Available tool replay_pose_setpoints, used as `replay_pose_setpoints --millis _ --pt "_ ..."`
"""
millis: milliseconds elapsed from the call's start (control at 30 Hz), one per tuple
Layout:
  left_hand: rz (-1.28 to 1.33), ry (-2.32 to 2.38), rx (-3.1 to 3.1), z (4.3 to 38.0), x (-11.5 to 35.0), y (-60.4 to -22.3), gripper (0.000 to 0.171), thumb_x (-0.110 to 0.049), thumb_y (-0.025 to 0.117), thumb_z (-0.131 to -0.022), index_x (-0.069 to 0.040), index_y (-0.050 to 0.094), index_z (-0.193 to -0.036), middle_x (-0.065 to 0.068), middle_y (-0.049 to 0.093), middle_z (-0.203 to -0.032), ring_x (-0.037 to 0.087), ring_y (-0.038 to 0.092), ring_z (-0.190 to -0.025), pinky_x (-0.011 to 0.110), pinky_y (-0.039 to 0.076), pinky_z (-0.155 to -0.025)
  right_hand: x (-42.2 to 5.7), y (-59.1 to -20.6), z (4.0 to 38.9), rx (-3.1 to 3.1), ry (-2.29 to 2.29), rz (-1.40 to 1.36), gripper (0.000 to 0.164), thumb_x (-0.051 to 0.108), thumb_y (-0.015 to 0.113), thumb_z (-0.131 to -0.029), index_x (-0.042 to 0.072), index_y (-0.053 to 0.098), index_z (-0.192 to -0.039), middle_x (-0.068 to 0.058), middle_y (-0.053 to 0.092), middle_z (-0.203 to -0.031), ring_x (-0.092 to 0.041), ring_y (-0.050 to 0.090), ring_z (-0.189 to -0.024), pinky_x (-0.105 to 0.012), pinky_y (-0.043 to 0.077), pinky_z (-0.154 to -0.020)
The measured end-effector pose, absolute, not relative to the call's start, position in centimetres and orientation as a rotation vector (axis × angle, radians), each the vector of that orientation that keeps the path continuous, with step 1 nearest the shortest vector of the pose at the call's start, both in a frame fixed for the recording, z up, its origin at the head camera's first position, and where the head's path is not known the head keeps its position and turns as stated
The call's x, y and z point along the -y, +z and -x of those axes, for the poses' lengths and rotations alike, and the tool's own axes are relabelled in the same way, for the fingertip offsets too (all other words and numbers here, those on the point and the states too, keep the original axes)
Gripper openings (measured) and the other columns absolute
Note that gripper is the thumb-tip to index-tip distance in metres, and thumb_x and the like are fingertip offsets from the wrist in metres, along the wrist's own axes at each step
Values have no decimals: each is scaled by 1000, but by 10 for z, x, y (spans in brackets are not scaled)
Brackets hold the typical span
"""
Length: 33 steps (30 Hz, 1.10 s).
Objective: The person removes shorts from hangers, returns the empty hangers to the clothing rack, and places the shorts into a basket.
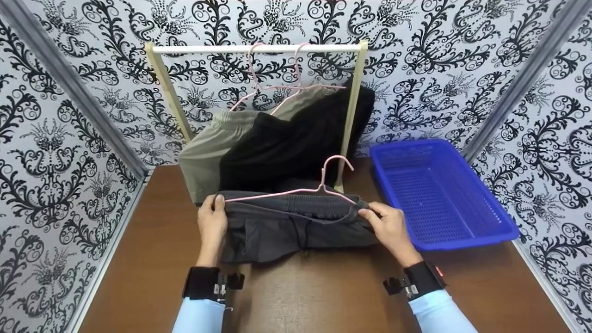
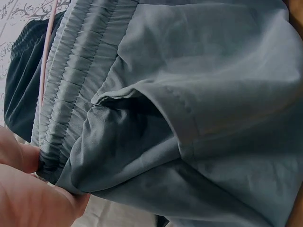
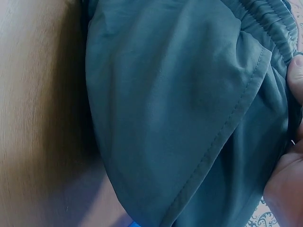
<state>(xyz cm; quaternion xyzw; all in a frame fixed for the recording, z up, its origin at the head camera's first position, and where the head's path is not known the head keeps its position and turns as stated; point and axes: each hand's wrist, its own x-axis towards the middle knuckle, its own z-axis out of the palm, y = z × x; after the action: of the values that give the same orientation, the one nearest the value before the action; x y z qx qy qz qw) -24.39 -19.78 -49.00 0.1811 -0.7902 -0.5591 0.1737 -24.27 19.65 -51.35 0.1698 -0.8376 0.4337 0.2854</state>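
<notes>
Dark grey shorts (image 1: 273,233) with an elastic waistband and a drawstring are stretched between both hands over the table. A pink hanger (image 1: 300,190) lies along the waistband, its hook pointing up. My left hand (image 1: 212,226) pinches the left end of the waistband, thumb on the near side. At the other end, my right hand (image 1: 388,226) pinches the waistband beside the hanger's tip. The left wrist view shows the gathered waistband (image 2: 80,71) and a pocket opening at close range. In the right wrist view a stitched pocket edge (image 3: 220,137) runs down the shorts.
Behind the hands stands a rack with a white rod (image 1: 208,49) and pale posts. Black-and-khaki shorts (image 1: 203,157) and another pair hang there on pink hangers. A blue plastic basket (image 1: 444,194) sits at the right on the brown table (image 1: 152,268). Patterned walls enclose the table.
</notes>
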Motion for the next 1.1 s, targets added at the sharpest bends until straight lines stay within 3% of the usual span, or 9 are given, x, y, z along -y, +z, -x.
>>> replay_pose_setpoints --millis 333,467,633,833,1100 --pt "-568 -1851 2116 246 200 -491 35 -20 42 -112 7 58 -129 28 56 -132 37 52 -120 46 39 -105 -197 -513 243 2221 1166 -469 7 3 81 -83 6 75 -80 1 68 -70 -5 52 -61 -18 41 -56" --pt "-579 -2025 2017 245 200 -490 36 -23 41 -112 6 57 -127 21 54 -125 28 51 -112 37 41 -97 -197 -513 243 2220 1158 -462 7 3 81 -83 7 76 -81 1 69 -70 -6 52 -61 -18 42 -57" --pt "-562 -2299 1798 246 202 -491 29 -23 42 -112 2 56 -113 9 51 -111 18 52 -101 26 45 -87 -196 -513 243 2208 1146 -461 6 3 81 -83 7 76 -81 1 70 -71 -5 54 -62 -19 42 -58" --pt "-450 -2517 1549 248 206 -499 25 -19 41 -112 -5 60 -105 5 50 -115 14 50 -111 22 44 -94 -196 -512 242 2199 1156 -450 6 2 81 -83 6 76 -82 -1 71 -72 -5 54 -63 -18 42 -59" --pt "-248 -2687 1337 247 210 -511 26 -17 36 -113 -5 59 -115 2 60 -115 11 55 -115 25 42 -101 -197 -510 242 2210 1121 -415 6 2 81 -83 4 76 -82 -2 70 -71 -6 55 -62 -17 43 -58"
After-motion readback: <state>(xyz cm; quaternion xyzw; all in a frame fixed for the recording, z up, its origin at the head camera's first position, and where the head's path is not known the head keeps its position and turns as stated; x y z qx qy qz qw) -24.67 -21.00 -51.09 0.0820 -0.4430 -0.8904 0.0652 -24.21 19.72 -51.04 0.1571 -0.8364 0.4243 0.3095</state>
